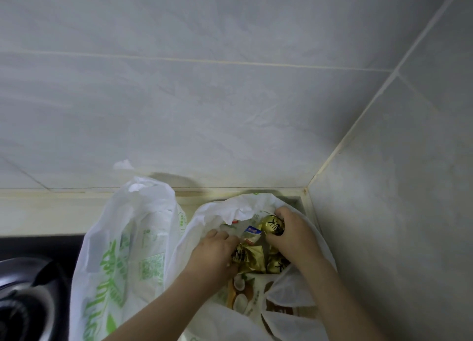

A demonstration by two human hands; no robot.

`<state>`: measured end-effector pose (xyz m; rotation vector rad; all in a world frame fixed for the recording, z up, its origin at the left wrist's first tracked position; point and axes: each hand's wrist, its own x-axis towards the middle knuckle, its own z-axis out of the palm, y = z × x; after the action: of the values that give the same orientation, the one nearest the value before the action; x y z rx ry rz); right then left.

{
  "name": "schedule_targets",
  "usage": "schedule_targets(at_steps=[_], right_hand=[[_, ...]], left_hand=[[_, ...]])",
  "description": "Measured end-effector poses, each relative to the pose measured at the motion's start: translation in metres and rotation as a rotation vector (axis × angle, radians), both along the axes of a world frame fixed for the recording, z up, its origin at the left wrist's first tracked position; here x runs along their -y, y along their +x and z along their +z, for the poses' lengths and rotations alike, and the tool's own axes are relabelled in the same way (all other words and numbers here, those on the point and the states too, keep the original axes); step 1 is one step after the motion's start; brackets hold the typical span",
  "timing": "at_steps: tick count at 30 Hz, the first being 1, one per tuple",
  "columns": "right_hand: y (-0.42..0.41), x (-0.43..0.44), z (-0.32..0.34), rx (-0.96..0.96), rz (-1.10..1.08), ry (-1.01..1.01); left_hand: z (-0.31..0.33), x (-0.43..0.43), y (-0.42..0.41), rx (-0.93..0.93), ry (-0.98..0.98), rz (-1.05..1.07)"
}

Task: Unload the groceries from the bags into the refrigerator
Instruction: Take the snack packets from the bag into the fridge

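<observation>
Two white plastic grocery bags with green print stand on the counter against the tiled wall. Both my hands are inside the open right bag (217, 212). My right hand (294, 235) grips a gold-wrapped packet (272, 225) near the bag's far rim. My left hand (217, 253) closes on another gold-wrapped packet (249, 260) in the middle. More gold packets (276, 265), a small white and blue packet (252, 232) and a coconut-printed package (243, 289) lie in the bag. The left bag (122, 251) stands upright beside it, its contents hidden.
A black stove top (38, 246) with a dark kettle or pot (25, 294) lies at the lower left. Grey tiled walls meet in a corner (307, 187) just behind the right bag. A cream counter ledge (51, 207) runs along the back wall.
</observation>
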<state>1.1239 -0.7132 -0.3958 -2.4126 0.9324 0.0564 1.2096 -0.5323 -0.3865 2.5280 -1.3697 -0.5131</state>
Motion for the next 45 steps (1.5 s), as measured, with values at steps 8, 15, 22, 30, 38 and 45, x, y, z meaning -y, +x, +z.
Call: schedule_targets(at_steps=[8,15,22,30,38,45], right_hand=[[-0.008,-0.009,0.004,-0.064,0.085,-0.05],[-0.006,-0.021,-0.003,-0.192,0.061,-0.155],[-0.016,-0.026,0.017,0.003,0.02,-0.003],[-0.039,-0.054,0.068,0.511,-0.239,0.395],[-0.052,-0.102,0.164,0.769,-0.217,0.418],[-0.056,-0.169,0.262,0.979,-0.098,0.4]], left_hand=[[0.023,-0.014,-0.009,-0.028,-0.143,0.028],[0.043,-0.026,-0.012,-0.042,-0.291,0.097],[0.057,-0.039,-0.016,-0.18,-0.383,0.268],[0.113,-0.054,-0.028,-0.467,-0.683,0.52],[0.186,-0.092,-0.042,-0.541,-0.998,0.589],[0.264,-0.144,-0.057,-0.523,-1.281,0.511]])
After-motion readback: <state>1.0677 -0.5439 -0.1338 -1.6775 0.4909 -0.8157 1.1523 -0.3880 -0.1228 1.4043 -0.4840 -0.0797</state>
